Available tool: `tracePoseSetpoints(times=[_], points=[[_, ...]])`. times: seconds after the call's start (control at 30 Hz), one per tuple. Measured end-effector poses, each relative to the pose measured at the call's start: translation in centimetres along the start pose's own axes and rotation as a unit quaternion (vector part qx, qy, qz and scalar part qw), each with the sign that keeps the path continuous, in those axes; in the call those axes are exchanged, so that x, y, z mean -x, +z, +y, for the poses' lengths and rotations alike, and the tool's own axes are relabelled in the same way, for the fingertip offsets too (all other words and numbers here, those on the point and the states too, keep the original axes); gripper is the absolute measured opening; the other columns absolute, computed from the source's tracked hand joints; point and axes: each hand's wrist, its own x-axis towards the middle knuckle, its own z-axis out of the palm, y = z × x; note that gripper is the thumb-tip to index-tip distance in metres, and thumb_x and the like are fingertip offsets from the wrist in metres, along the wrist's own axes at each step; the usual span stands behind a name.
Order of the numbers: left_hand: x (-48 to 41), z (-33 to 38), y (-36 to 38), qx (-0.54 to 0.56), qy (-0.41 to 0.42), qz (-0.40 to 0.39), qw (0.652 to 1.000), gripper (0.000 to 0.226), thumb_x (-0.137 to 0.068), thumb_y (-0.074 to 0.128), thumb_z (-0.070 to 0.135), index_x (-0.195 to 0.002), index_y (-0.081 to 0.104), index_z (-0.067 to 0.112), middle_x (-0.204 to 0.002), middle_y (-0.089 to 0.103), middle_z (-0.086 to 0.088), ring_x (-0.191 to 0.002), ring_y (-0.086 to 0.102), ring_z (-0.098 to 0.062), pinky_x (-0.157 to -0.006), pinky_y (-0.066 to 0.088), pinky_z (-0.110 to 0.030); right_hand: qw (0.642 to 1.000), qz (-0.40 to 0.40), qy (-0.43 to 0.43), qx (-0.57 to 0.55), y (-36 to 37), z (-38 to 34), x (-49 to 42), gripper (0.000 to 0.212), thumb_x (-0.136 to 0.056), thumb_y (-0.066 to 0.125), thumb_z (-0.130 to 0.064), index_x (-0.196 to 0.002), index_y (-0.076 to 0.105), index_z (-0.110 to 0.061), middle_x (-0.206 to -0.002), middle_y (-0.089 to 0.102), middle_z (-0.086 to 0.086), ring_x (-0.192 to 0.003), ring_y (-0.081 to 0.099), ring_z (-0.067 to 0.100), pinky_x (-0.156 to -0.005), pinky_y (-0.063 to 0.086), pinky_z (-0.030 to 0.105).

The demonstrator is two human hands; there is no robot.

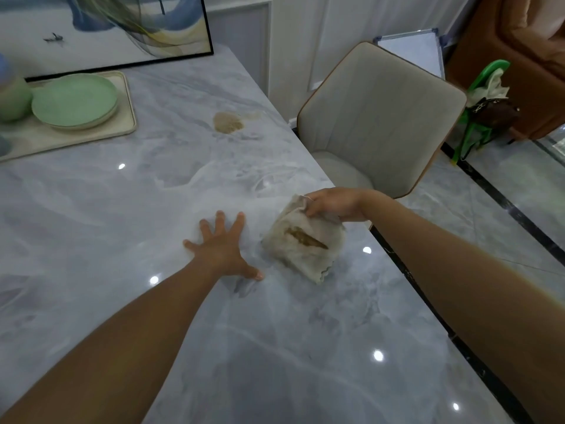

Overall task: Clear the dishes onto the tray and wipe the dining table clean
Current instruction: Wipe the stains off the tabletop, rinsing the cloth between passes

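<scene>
On the tabletop, the right hand pinches a stained cloth, left hand flat, open; its dirty face may smear the eleven-o'clock spill.

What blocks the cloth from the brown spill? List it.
Nothing visible. The right hand grips the cloth; only tabletop shows between it and the spill. The left hand lies flat left of the cloth, off that line, and the tray sits far to the left.
</scene>
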Motion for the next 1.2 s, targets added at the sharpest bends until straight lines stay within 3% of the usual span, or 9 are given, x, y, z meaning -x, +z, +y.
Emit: tracePoseSetpoints(times=[0.07,0.13,0.23,0.33,0.5,0.67,0.83,1.0,1.2], points=[[0.0,0.0,0.0,-0.001,0.000,0.000,1.000,0.159,-0.047,0.085,0.082,-0.157,-0.025,0.049,-0.167,-0.036,0.001,-0.155,-0.024,-0.042,-0.113,0.007,-0.083,0.985,0.073,0.001,0.159,-0.9,0.1,-1.1,0.018,-0.097,0.059,-0.031,-0.106,0.071,-0.023,-0.100,0.070,-0.002,-0.096,0.067,0.024,-0.074,0.053,0.031],[-0.1,0.0,-0.1,-0.005,-0.001,-0.005,1.000,0.160,-0.047,0.085,0.082,-0.157,-0.025,0.048,-0.167,-0.037,0.002,-0.155,-0.025,-0.042,-0.113,0.006,-0.083,0.950,0.143,-0.021,0.277,-1.2,-0.3,-1.5,0.019,-0.102,0.052,-0.028,-0.106,0.068,-0.018,-0.094,0.057,-0.006,-0.095,0.057,0.023,-0.067,0.042,0.027],[-0.1,0.0,0.0,-0.005,-0.001,-0.004,1.000,0.160,-0.047,0.085,0.082,-0.157,-0.025,0.048,-0.167,-0.037,0.002,-0.155,-0.025,-0.042,-0.113,0.006,-0.083,0.918,0.195,-0.042,0.343,-0.4,-1.5,-1.2,0.023,-0.106,0.045,-0.023,-0.116,0.065,-0.016,-0.109,0.055,-0.003,-0.108,0.055,0.026,-0.080,0.040,0.030],[-0.2,0.0,-0.1,-0.009,0.000,-0.006,1.000,0.160,-0.047,0.084,0.084,-0.157,-0.025,0.048,-0.166,-0.037,0.001,-0.155,-0.024,-0.042,-0.113,0.007,-0.084,0.894,0.210,-0.047,0.392,2.8,-1.2,-0.7,0.028,-0.104,0.050,-0.034,-0.127,0.062,-0.023,-0.129,0.060,0.003,-0.120,0.056,0.031,-0.090,0.044,0.036],[0.1,0.3,-0.2,-0.012,-0.009,0.000,1.000,0.160,-0.046,0.086,0.083,-0.158,-0.024,0.047,-0.167,-0.036,0.001,-0.156,-0.023,-0.042,-0.113,0.008,-0.083,0.886,0.233,-0.026,0.399,10.0,3.2,-0.5,0.056,-0.102,0.048,-0.048,-0.153,0.036,-0.031,-0.145,0.043,0.010,-0.126,0.048,0.036,-0.099,0.048,0.047],[0.4,0.4,-0.3,-0.012,-0.011,0.004,1.000,0.161,-0.045,0.087,0.082,-0.159,-0.022,0.047,-0.168,-0.033,0.001,-0.156,-0.022,-0.042,-0.113,0.009,-0.083,0.883,0.293,-0.029,0.366,14.9,6.0,-1.1,0.077,-0.094,0.014,-0.062,-0.163,0.024,-0.028,-0.168,0.019,0.017,-0.150,0.024,0.043,-0.122,0.025,0.057],[0.7,-0.1,-0.1,-0.049,0.009,0.014,0.999,0.156,-0.048,0.076,0.092,-0.159,-0.024,0.045,-0.170,-0.029,-0.001,-0.157,-0.016,-0.043,-0.115,0.015,-0.078,0.886,0.288,-0.069,0.358,13.6,5.9,-2.6,0.074,-0.093,0.007,-0.057,-0.164,0.016,-0.037,-0.173,0.006,0.007,-0.158,0.007,0.035,-0.125,0.011,0.056],[-0.5,-2.7,-2.5,-0.048,0.022,0.096,0.994,0.135,-0.059,0.057,0.101,-0.164,-0.006,0.043,-0.173,-0.002,-0.003,-0.156,0.009,-0.034,-0.119,0.027,-0.059,0.884,0.313,-0.058,0.341,10.9,2.9,-6.8,0.064,-0.105,0.031,-0.047,-0.165,0.008,-0.037,-0.173,-0.002,0.008,-0.159,-0.001,0.033,-0.126,0.002,0.055],[-4.7,-7.2,-7.9,-0.012,-0.035,0.127,0.991,0.137,-0.056,0.064,0.098,-0.164,0.000,0.042,-0.174,-0.003,-0.004,-0.159,0.001,-0.033,-0.124,0.017,-0.062,0.886,0.297,-0.044,0.354,6.2,-1.5,-11.2,0.064,-0.107,0.034,-0.043,-0.165,0.011,-0.031,-0.173,-0.001,0.012,-0.158,0.001,0.037,-0.126,0.009,0.056]])
